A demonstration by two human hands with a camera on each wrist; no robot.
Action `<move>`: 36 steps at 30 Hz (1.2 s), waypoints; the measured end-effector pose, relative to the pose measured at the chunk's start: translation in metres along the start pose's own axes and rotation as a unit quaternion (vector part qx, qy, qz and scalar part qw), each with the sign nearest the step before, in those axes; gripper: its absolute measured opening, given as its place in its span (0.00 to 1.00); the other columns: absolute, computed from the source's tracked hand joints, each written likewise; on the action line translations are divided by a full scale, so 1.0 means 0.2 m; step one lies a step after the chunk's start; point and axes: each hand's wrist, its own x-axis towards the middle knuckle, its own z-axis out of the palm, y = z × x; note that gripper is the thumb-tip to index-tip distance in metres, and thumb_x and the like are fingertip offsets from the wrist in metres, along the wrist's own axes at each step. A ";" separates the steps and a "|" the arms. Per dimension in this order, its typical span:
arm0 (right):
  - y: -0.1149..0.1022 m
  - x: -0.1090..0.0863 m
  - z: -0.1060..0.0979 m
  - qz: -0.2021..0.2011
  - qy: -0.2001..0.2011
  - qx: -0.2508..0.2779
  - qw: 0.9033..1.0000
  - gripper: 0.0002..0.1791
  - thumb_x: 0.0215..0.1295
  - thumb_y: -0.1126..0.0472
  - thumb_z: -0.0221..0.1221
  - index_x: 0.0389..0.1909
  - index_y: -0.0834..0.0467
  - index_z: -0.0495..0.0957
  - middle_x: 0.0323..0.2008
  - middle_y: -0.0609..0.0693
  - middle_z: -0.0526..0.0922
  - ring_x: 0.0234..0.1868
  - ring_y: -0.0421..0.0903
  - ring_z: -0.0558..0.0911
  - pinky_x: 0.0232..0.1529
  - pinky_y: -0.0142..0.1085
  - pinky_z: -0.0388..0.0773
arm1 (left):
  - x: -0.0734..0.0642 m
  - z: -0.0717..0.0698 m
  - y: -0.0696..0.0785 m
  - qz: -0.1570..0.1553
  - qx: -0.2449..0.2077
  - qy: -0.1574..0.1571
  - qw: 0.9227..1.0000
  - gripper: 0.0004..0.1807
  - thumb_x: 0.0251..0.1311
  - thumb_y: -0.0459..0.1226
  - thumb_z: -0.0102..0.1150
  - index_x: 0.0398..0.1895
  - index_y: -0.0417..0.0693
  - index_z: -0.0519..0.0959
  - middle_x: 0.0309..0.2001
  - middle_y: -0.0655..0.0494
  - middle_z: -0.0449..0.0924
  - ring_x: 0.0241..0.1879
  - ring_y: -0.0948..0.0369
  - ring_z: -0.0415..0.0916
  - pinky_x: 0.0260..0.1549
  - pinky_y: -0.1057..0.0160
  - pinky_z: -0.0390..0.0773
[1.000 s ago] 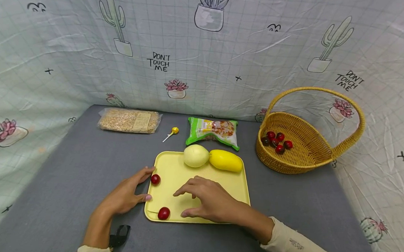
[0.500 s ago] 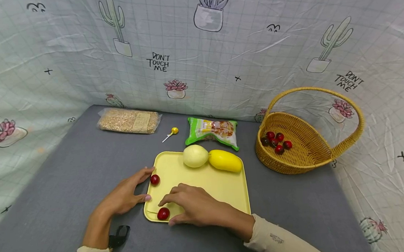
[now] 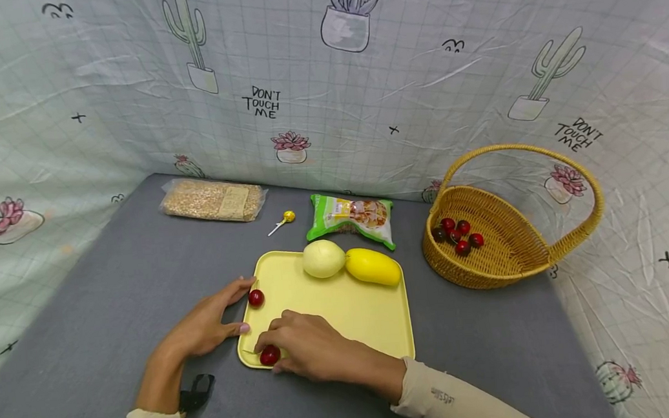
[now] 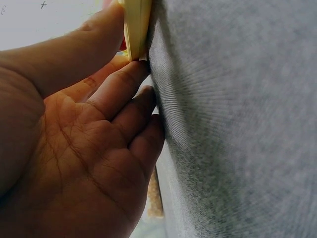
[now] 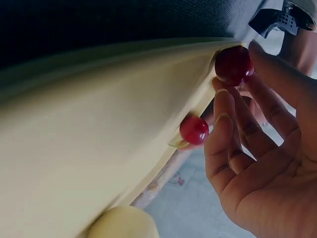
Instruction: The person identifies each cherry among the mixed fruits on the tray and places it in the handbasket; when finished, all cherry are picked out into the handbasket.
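Note:
My right hand (image 3: pixel 315 347) is low over the front left corner of a pale yellow tray (image 3: pixel 371 316), thumb and fingers on either side of a dark red cherry (image 3: pixel 269 355). In the right wrist view the thumb and fingertips meet that cherry (image 5: pixel 234 65). A second stemmed cherry (image 3: pixel 256 298) sits farther back by the tray's left rim. Beside that rim is my left hand (image 3: pixel 205 325), its spread thumb and index finger touching the tray edge. The left wrist view shows its fingers relaxed against the tray's side wall (image 4: pixel 136 29) and the grey cloth.
On the tray's far side lie a pale round fruit (image 3: pixel 323 259) and a yellow oblong fruit (image 3: pixel 373 266). Behind are a grain bag (image 3: pixel 211 200), a lollipop (image 3: pixel 284 221) and a green-white packet (image 3: pixel 354 217). A wicker basket (image 3: pixel 473 280) with several cherries stands right.
My right hand has moved left and down across the tray, and its fingers have closed in around the front cherry. The left hand has stayed at the tray's left edge.

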 end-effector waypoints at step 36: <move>0.22 -0.23 -0.17 0.076 0.237 0.106 0.963 0.21 0.56 0.56 0.81 0.48 0.48 0.84 0.44 0.40 0.84 0.44 0.44 0.81 0.42 0.28 0.81 | 0.00 0.00 0.00 -0.001 0.000 -0.005 1.000 0.45 0.62 0.36 0.75 0.80 0.42 0.64 0.77 0.34 0.68 0.81 0.31 0.54 0.72 0.26 0.61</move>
